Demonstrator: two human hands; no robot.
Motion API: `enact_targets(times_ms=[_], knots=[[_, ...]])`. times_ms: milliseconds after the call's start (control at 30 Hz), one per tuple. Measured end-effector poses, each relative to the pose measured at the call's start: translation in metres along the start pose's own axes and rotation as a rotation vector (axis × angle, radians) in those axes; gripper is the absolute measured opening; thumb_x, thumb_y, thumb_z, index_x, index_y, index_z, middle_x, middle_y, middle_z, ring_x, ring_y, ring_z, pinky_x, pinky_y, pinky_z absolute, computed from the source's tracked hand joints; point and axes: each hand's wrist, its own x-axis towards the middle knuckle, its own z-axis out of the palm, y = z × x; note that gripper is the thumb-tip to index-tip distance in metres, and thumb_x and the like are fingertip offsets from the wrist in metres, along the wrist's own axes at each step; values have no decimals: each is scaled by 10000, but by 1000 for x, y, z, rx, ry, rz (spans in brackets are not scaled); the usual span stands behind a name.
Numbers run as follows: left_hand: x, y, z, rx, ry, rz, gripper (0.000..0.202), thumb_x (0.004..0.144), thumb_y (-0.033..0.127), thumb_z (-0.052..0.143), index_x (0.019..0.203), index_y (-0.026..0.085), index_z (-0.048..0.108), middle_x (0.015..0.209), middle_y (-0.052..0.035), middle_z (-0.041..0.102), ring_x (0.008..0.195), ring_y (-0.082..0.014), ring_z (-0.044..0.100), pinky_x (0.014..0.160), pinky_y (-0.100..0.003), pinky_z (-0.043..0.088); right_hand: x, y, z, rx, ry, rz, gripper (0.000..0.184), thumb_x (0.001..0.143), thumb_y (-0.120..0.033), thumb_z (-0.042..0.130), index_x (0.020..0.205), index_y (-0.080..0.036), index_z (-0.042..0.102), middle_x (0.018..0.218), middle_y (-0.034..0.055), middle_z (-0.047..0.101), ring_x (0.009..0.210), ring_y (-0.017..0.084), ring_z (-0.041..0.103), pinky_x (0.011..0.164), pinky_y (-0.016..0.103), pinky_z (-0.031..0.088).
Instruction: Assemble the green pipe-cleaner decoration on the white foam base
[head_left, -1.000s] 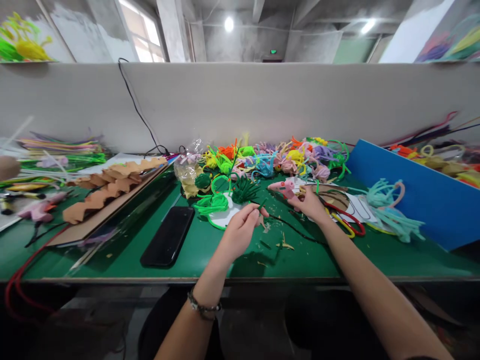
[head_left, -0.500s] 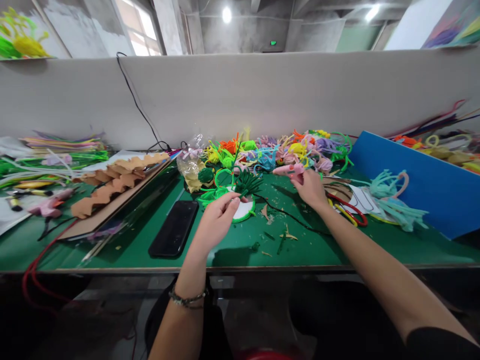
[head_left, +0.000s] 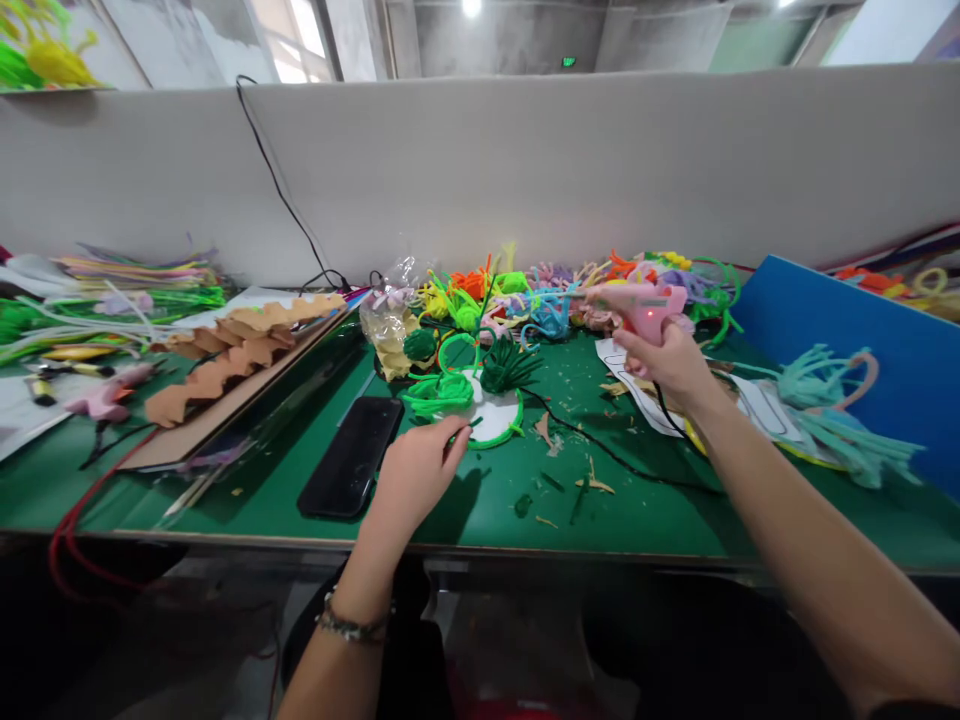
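My left hand (head_left: 421,462) pinches a short dark green piece (head_left: 474,422), probably pipe cleaner, just in front of a white disc (head_left: 496,418) edged in bright green. A bright green looped bundle (head_left: 441,393) and a dark green tuft (head_left: 507,366) lie on the disc. My right hand (head_left: 670,362) grips a pink glue gun (head_left: 646,308) above the table, its nozzle pointing left and its red light lit. Under that hand is a white paper sheet (head_left: 637,395) with outlines drawn on it.
A black phone (head_left: 351,455) lies left of my left hand. Coloured pipe-cleaner pieces (head_left: 547,315) are heaped at the back. A blue panel (head_left: 847,370) stands at right, behind a teal tuft (head_left: 847,420). Cardboard strips (head_left: 217,380) and a second pink glue gun (head_left: 109,395) are at left.
My right hand has lifted the glue gun and moved right, uncovering the paper sheet. My left hand has drawn back from the dark green tuft toward the lower left. The view has tilted slightly down.
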Motion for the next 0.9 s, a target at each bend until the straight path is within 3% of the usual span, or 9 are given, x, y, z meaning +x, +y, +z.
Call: enact_targets(times_ms=[100, 200, 367, 467, 633, 900], knots=[[3, -7, 0, 109, -33, -85, 305, 844, 295, 376, 1070, 228, 569, 805, -63, 681, 703, -212, 629, 563, -256, 405, -20, -2, 12, -215, -190, 58, 386, 512, -466, 678, 668, -188, 461, 458, -39, 463, 393, 103, 431, 354, 225, 308], [5, -15, -1, 138, -73, -120, 314, 839, 258, 381, 1106, 251, 546, 785, -45, 679, 691, -197, 628, 570, -254, 420, -37, -1, 33, -382, -159, 21, 381, 415, -419, 715, 544, -192, 437, 435, -42, 441, 400, 99, 409, 368, 230, 296], [5, -25, 2, 90, -156, -56, 372, 850, 402, 350, 1153, 254, 505, 905, -42, 661, 778, -180, 615, 641, -259, 454, -54, 12, 63, -410, -197, -53, 331, 450, -423, 670, 473, -201, 425, 419, -29, 449, 392, 111, 421, 372, 242, 302], [3, -25, 5, 131, -214, -40, 343, 866, 374, 321, 1112, 285, 543, 901, -25, 645, 772, -162, 611, 597, -223, 444, -59, 22, 67, -475, -232, -117, 285, 508, -368, 625, 438, -211, 398, 398, -29, 430, 370, 105, 409, 361, 236, 279], [3, -18, 10, 274, -261, -83, 304, 852, 343, 373, 1102, 330, 546, 755, -8, 619, 581, -143, 593, 436, -192, 339, -59, 29, 67, -531, -279, -218, 286, 545, -306, 556, 391, -227, 328, 345, -46, 356, 332, 90, 362, 346, 229, 244], [4, -18, 15, 263, -335, -115, 336, 846, 279, 407, 1164, 352, 488, 748, -9, 641, 592, -161, 601, 448, -209, 331, -58, 32, 72, -644, -326, -271, 274, 531, -272, 539, 373, -242, 316, 322, -44, 331, 316, 104, 365, 338, 231, 198]])
